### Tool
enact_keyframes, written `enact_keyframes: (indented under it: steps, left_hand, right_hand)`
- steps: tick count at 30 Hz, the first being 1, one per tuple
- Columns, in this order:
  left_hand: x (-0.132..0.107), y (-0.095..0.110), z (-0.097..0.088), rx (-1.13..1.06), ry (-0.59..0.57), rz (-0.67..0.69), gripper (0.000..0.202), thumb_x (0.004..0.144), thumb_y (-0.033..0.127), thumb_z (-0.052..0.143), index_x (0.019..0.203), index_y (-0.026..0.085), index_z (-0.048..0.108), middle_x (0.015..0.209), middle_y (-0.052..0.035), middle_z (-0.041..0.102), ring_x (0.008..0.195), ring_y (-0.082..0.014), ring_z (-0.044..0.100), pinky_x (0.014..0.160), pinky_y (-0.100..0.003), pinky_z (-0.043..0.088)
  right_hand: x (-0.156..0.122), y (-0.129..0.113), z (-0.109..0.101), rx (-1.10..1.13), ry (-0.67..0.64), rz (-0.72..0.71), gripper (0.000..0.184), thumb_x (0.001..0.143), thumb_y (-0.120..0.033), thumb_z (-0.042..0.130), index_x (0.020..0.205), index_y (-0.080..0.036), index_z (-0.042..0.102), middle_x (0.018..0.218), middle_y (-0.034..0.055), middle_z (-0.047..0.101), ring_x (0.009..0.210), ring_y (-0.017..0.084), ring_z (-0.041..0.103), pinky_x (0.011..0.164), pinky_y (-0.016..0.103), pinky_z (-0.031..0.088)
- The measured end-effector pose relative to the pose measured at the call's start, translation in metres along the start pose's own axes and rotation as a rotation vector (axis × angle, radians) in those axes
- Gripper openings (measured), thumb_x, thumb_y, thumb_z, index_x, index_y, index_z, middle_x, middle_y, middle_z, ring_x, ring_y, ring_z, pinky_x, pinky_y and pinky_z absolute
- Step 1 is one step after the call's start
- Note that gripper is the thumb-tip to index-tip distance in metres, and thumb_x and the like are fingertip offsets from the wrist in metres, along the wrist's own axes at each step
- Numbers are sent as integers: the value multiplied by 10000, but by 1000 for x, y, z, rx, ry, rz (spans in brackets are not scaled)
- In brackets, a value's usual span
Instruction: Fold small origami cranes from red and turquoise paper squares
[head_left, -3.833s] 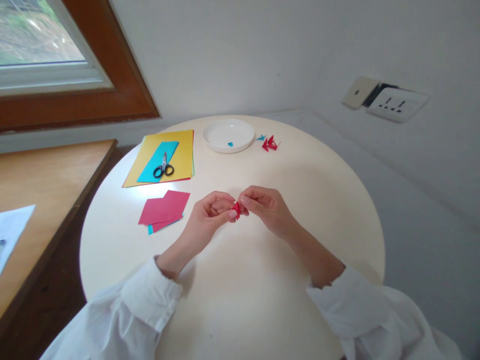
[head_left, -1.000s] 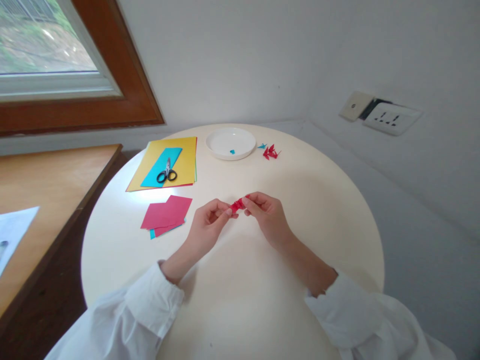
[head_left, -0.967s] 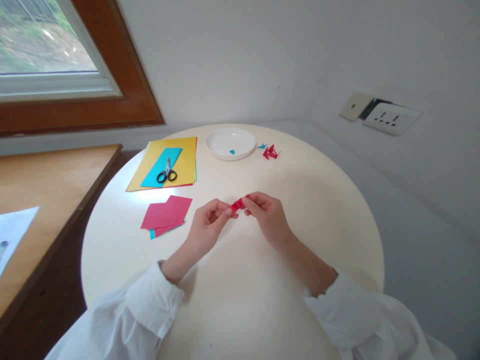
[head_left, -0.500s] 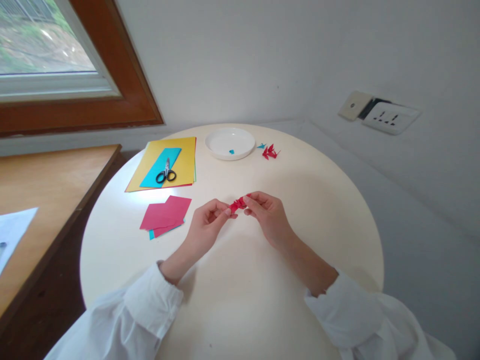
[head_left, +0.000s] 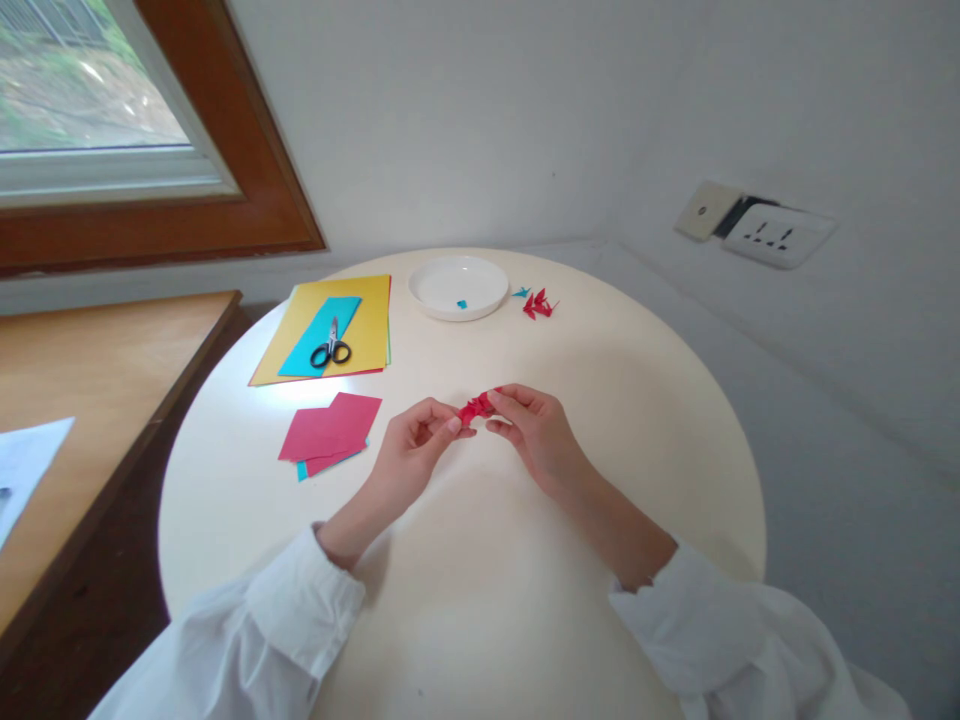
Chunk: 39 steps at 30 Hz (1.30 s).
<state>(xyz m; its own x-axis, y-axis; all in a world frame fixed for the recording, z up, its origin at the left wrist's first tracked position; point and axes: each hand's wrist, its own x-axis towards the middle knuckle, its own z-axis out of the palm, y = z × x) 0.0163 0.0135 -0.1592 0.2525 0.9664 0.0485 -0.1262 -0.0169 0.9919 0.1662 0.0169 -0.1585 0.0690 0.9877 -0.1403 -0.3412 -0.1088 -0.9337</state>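
A small piece of folded red paper [head_left: 475,407] is held between both hands above the middle of the round table. My left hand [head_left: 416,445] pinches its left end with thumb and forefinger. At the other end, my right hand [head_left: 536,430] grips it the same way. The fingertips hide parts of the paper, and its exact folded shape is hard to make out. To the left lie several red paper squares [head_left: 330,432], with a blue sheet showing beneath them. Farther back are small red paper cranes [head_left: 540,303] and a little blue paper crane [head_left: 521,292].
Scissors [head_left: 331,345] with black handles rest on a blue paper strip [head_left: 304,350], over a stack of coloured sheets [head_left: 371,340]. A white round dish [head_left: 459,312] holds a tiny blue piece [head_left: 462,304]. A wooden desk [head_left: 112,370] stands left of the round table [head_left: 480,620].
Both hands keep their grip on the red paper with barely any movement. The whole view has shifted very slightly.
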Motion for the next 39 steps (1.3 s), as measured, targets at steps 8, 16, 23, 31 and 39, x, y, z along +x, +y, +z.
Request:
enact_keyframes:
  steps: [8,16,23,31,39]
  left_hand:
    - [0,-6,0,-47,-18,-2,271,701,420,713,704,168,613,705,1,650,754,-163,670,821,-337,528]
    - [7,-14,0,-58,62,-110,349,619,458,756,727,144,650,702,-25,671,695,-158,658,750,-318,531]
    - [8,-16,1,-116,65,-125,381,603,481,758,721,136,649,659,-15,640,661,-135,631,737,-307,533]
    - [10,-16,0,-57,86,-109,399,595,501,735,732,139,637,648,-4,619,650,-141,613,727,-308,509]
    - [12,-16,1,-42,109,-146,391,593,509,712,712,144,632,629,-3,606,633,-145,600,706,-305,487]
  right_hand:
    - [4,0,-5,-116,-44,-40,188,589,-361,721,611,-182,666,657,14,669,643,122,569,644,271,447]
    - [23,2,-22,-354,-4,-147,195,613,-359,677,598,-166,653,574,-7,638,543,100,505,575,254,408]
    - [70,-4,-77,-553,401,-360,278,683,-391,562,652,-135,665,659,53,679,633,145,552,641,282,407]
    - [126,-10,-115,-733,666,-366,315,707,-355,487,713,-129,705,713,74,708,693,186,586,626,279,395]
    - [161,-11,-127,-871,753,-282,273,715,-327,499,725,-175,726,745,79,722,758,225,634,661,297,433]
